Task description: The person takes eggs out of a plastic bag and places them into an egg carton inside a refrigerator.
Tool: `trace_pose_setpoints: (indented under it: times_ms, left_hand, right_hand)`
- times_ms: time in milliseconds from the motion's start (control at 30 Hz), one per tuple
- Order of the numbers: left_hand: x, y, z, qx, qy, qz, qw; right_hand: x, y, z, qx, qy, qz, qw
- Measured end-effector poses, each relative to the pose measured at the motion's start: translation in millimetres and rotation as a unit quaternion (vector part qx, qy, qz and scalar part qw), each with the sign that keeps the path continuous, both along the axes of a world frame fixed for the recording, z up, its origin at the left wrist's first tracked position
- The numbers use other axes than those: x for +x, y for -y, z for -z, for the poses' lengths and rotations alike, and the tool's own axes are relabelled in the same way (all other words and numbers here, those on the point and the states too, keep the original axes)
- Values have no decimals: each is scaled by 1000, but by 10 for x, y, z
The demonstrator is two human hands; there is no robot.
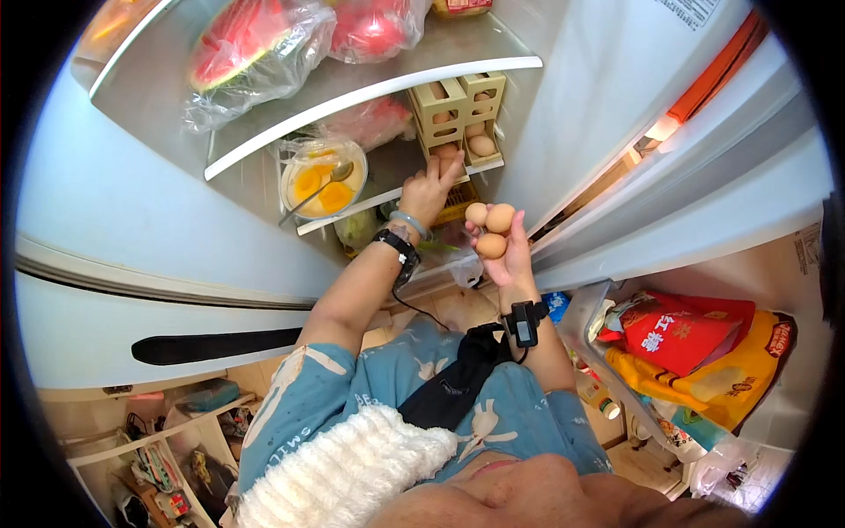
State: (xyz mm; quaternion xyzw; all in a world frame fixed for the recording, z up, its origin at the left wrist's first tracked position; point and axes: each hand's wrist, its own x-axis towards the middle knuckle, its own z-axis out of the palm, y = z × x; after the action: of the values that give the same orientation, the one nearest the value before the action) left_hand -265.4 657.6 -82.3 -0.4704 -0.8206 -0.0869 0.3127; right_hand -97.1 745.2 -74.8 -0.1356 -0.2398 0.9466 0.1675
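My left hand [426, 191] reaches to the front of a beige two-column egg dispenser [438, 92] on a fridge shelf. Its fingertips are at a brown egg [445, 150] in the left column's bottom tray; whether they grip it is hidden. The right column's tray holds more eggs [482, 146]. Lower and to the right, my right hand [508, 261] is palm up around three brown eggs [500, 218]. Left of my left hand stands a bowl [362, 191] of cracked eggs with several yolks [335, 196] and a metal spoon [340, 172], partly under plastic film.
A cut watermelon [241, 39] and red produce [370, 30] lie bagged on the glass shelf above. Its white front edge [370, 99] overhangs the dispenser. The open door's bin [597, 310] at right holds a red pouch [680, 333] and a yellow bag [739, 389]. A cable [422, 309] hangs near my left wrist.
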Motion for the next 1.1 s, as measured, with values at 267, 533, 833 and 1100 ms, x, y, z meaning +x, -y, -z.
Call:
trace_pose_setpoints:
  times_ms: [267,533,833,1100]
  left_hand:
    - [-47,-114,-95,-49,27,-19,998]
    - [19,-53,-100,8,37,41,998]
    - [1,-15,-143,-6,-22,4,1000]
    - [23,-129,-86,5,31,15,999]
  right_hand:
    - [73,-31,-178,17,0,14,1000]
    - [59,-37,-176,36,6,23,999]
    - [-1,23,-203,34,-1,5,999]
    - [30,56,-204,18,-7,6,1000]
